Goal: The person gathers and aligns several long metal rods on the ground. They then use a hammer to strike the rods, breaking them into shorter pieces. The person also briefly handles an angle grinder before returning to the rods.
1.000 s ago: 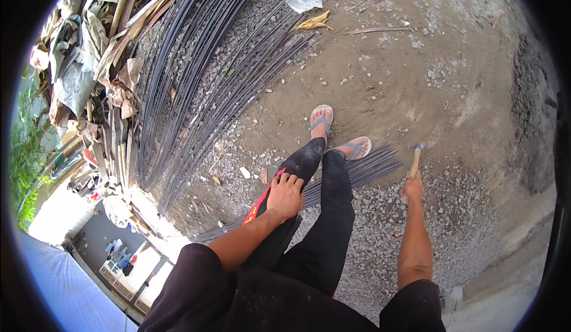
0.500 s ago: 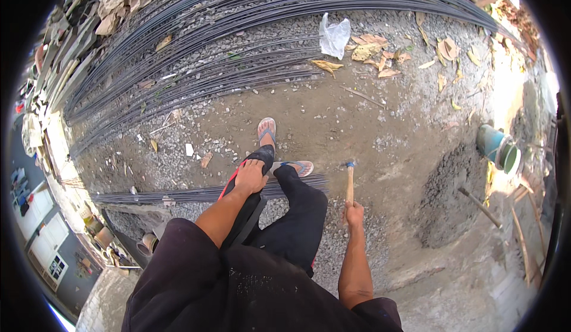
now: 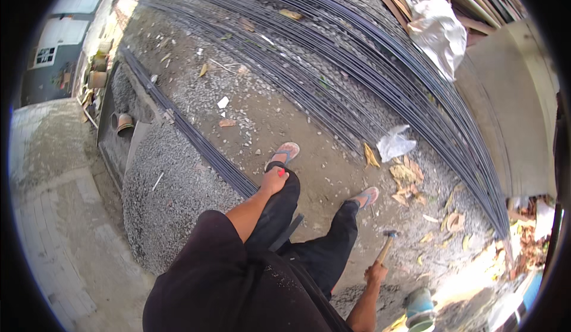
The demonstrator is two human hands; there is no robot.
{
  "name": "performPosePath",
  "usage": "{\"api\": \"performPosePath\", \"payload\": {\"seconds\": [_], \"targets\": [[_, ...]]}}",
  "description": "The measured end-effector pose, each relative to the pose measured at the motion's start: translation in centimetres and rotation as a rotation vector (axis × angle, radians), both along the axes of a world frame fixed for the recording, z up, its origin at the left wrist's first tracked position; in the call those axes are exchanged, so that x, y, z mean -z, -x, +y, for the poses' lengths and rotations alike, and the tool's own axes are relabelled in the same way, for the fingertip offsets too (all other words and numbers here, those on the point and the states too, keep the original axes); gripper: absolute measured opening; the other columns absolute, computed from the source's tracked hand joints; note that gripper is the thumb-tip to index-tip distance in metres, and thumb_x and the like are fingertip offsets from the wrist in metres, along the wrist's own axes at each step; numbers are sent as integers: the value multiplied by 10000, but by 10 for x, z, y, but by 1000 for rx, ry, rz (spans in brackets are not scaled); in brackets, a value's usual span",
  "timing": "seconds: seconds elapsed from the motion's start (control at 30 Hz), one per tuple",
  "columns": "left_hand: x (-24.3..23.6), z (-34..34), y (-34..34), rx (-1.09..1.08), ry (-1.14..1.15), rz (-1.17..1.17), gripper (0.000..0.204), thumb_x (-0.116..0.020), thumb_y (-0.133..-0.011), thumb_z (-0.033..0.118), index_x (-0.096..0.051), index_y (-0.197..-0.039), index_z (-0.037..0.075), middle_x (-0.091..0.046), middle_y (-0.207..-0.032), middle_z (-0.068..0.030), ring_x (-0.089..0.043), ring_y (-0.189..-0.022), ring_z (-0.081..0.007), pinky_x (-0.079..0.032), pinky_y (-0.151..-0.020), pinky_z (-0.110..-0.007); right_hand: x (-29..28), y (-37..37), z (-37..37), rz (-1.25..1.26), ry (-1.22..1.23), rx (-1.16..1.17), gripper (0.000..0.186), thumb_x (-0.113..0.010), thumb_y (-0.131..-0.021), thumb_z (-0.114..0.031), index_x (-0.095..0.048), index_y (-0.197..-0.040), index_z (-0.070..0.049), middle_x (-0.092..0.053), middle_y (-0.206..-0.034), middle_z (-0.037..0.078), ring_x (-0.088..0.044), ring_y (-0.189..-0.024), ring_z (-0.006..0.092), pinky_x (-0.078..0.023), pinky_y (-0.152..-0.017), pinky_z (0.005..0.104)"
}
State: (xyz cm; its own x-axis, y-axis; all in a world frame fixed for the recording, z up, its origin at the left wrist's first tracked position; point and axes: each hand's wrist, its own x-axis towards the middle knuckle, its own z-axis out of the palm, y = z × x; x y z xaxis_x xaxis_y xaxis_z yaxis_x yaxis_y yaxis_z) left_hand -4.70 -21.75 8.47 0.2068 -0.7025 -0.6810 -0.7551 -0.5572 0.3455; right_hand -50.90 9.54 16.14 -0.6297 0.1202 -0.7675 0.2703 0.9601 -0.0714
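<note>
My right hand [image 3: 376, 272] grips the wooden handle of a hammer [image 3: 386, 250] at the lower right. Its small dark-bluish head points away from me, above the dirt. My left hand [image 3: 275, 181] is closed at the knee of my black trouser leg [image 3: 284, 195], with a bit of red showing at the fingers, seemingly the trouser's red stripe pulled up. A dark strap or strip [image 3: 289, 232] hangs beside that leg. My feet in flip-flops [image 3: 288, 151] stand apart on the bare ground.
Long bundles of dark steel bars [image 3: 333, 46] run across the far ground; a thinner bundle [image 3: 196, 136] lies left. A gravel heap [image 3: 172, 195] rises beside it. A clear plastic bag [image 3: 395, 144] and dry leaves [image 3: 407, 176] lie ahead right. Buckets [image 3: 420, 308] stand lower right.
My view and body have turned to the right. My feet are now wider apart. The left hand has gone from lying on the knee to gripping there; the right still holds the hammer.
</note>
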Motion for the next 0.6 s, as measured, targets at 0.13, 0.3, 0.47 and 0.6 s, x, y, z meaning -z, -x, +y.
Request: {"api": "performPosePath", "payload": {"seconds": [0.13,0.3,0.47,0.6], "targets": [[-11,79,60,-186,-57,-57,549,-692,-908,481,-682,-1222,31,-665,-1225,-250,-640,-1160,-401,-487,-1031,-469,25,148,-36,-80,-13,-351,320,-599,-982,-241,-618,-838,44,-596,-606,146,-625,-475,289,-501,-405,434],[-30,161,115,-439,-142,93,588,-697,-907,494,-671,-1256,22,-713,-1182,-232,-667,-1151,-375,-503,-1013,-454,8,242,-84,85,-51,-788,443,-695,-915,-350,-653,-902,91,-675,-698,208,-693,-582,362,-556,-515,488],[-36,212,151,-301,-300,47,634,-669,-919,502,-614,-1349,39,-669,-1279,-246,-618,-1239,-398,-477,-1059,-457,-4,267,-118,239,-143,-980,432,-716,-897,-346,-678,-954,81,-701,-782,237,-712,-684,401,-561,-595,519],[-25,220,155,-323,-268,93,665,-668,-920,489,-568,-1405,44,-619,-1364,-252,-575,-1299,-394,-450,-1093,-471,8,278,-124,373,-173,-1064,432,-733,-882,-342,-698,-995,73,-722,-849,260,-726,-767,432,-565,-659,543]]}}
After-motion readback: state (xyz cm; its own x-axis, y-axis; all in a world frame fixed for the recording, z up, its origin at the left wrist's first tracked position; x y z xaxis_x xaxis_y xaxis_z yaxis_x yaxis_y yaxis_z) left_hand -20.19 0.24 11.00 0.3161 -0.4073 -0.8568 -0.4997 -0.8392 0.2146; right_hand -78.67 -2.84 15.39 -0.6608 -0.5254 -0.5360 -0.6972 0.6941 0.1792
